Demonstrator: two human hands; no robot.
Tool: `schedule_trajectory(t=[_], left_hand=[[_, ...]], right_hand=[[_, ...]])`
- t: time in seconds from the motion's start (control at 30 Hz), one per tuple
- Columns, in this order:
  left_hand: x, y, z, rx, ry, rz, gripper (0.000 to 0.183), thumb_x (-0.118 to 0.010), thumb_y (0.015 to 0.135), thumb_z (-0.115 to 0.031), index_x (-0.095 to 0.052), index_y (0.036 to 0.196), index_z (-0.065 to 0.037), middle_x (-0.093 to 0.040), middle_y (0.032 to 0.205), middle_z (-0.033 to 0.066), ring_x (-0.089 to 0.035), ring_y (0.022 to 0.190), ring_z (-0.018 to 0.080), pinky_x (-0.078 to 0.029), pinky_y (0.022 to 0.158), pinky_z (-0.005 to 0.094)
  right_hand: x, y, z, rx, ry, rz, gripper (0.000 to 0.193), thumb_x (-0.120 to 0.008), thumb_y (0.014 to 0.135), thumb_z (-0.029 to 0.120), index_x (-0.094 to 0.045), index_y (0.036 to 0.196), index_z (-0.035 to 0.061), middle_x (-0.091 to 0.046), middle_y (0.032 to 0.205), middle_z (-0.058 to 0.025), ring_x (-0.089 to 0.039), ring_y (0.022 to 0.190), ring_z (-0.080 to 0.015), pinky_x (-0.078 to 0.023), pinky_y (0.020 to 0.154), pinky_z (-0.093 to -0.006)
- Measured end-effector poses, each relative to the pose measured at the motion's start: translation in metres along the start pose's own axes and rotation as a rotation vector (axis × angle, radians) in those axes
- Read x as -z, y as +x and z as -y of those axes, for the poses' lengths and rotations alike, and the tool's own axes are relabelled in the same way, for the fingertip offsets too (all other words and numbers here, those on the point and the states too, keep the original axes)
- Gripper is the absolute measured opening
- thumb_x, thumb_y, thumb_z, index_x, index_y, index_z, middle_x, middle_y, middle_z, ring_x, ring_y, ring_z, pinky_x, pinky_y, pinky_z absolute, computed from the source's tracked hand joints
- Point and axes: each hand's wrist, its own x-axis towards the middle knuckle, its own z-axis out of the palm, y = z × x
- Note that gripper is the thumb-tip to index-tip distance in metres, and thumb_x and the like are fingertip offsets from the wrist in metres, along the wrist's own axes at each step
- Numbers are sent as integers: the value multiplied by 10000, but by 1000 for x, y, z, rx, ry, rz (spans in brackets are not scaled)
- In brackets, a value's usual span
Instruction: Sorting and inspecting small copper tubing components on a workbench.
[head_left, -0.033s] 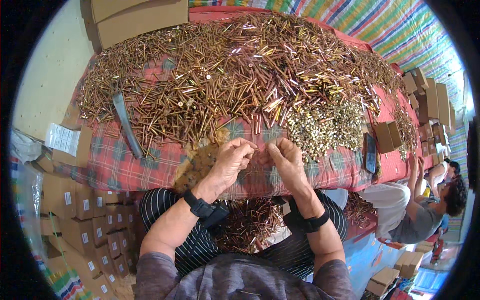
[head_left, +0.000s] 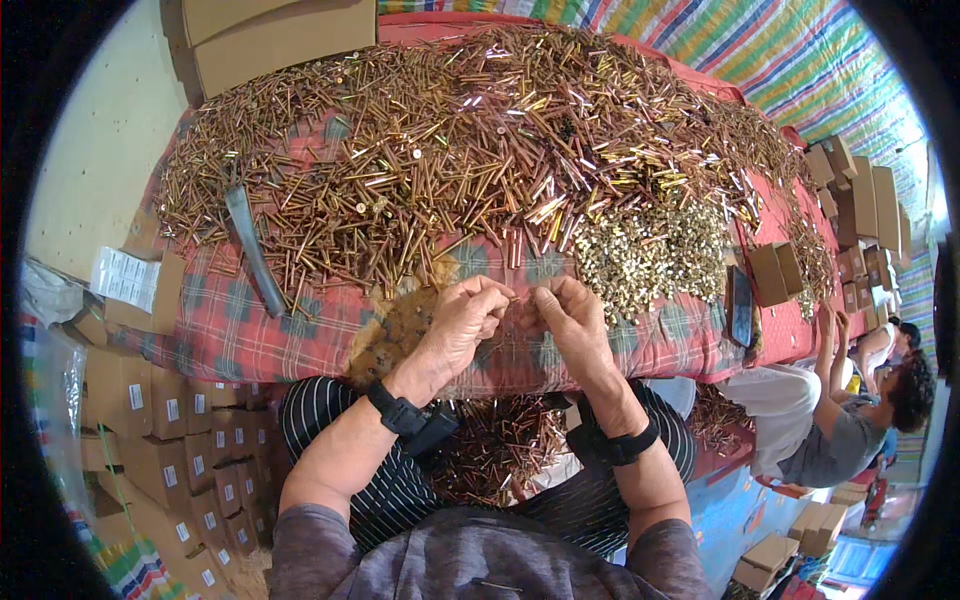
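Observation:
My left hand (head_left: 465, 318) and my right hand (head_left: 574, 322) face each other over the near edge of the cloth-covered table. Thumb and fingers are pinched together on both, with the tips a short way apart. A thin, dark reddish bit shows at the left fingertips; what either hand holds is too small to make out. Just beyond lies a broad heap of slim copper-coloured metal rods (head_left: 400, 180), some with round heads. Beside my right hand spreads a pile of small brass-coloured metal pieces (head_left: 650, 255). Red and green plaid cloth (head_left: 240, 330) lies under everything.
A curved grey strip (head_left: 254, 250) lies left of my hands. Right of the brass pile are a dark flat phone-like object (head_left: 740, 305) and a small open carton (head_left: 775, 274). More rods (head_left: 490, 440) lie between my knees. Stacked cartons (head_left: 150, 440) stand left. Another person (head_left: 840, 430) sits at right.

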Motion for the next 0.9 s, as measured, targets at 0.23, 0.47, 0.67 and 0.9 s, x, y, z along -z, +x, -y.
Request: schedule_trajectory(t=[0.23,0.47,0.67,0.9], left_hand=[[-1,0,0,-2,-21,7,94,-561,829,-66,-575,889,5,-485,701,-3,-366,543,28,-292,469,162],[-2,0,1,11,-46,-24,71,-571,826,-68,-585,859,-7,-487,688,-6,-371,533,29,-290,461,159],[1,0,0,-14,-34,6,59,-577,824,-69,-588,845,-15,-488,682,-12,-370,525,27,-285,456,163],[1,-2,-3,-19,-30,33,28,-575,813,-57,-576,805,-30,-501,659,-11,-365,501,26,-276,443,167]], right_hand=[[1,-1,-6,83,-58,46,171,-541,933,151,-572,847,7,-592,734,4,-507,652,-50,-419,584,-201],[0,-2,-11,53,-89,-5,147,-571,915,142,-604,864,8,-592,690,12,-507,611,-56,-424,574,-213],[-7,-6,-12,175,-219,-5,124,-588,891,83,-630,957,-12,-628,798,-19,-543,726,-57,-448,655,-213],[-7,-6,-16,246,-240,-24,72,-613,856,41,-615,913,-3,-623,772,-28,-544,688,-63,-460,621,-234]])
